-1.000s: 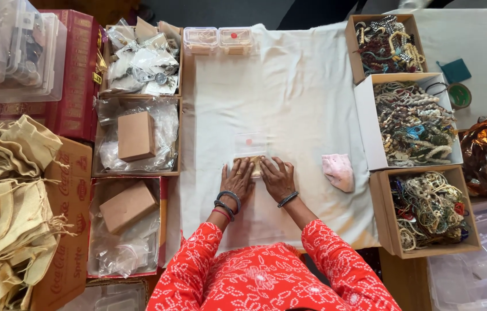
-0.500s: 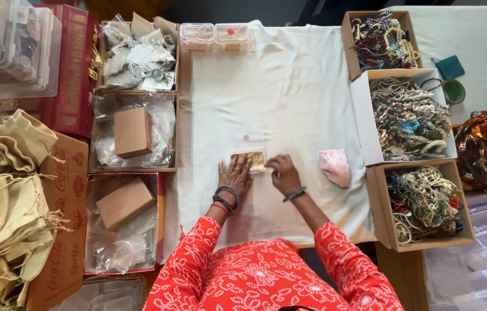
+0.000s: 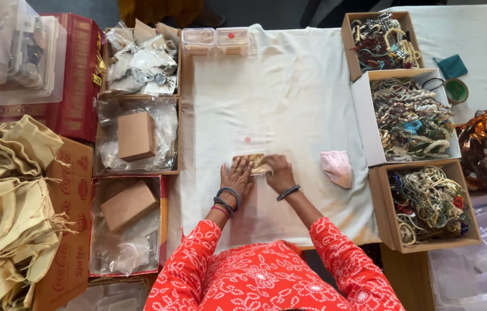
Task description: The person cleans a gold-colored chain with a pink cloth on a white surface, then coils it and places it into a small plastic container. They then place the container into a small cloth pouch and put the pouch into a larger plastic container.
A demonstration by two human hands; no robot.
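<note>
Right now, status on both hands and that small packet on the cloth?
Left hand and right hand both pressing flat on small clear packet. Packet lies on white cloth. Pink pouch beside right hand, apart. Nothing blocking.
</note>
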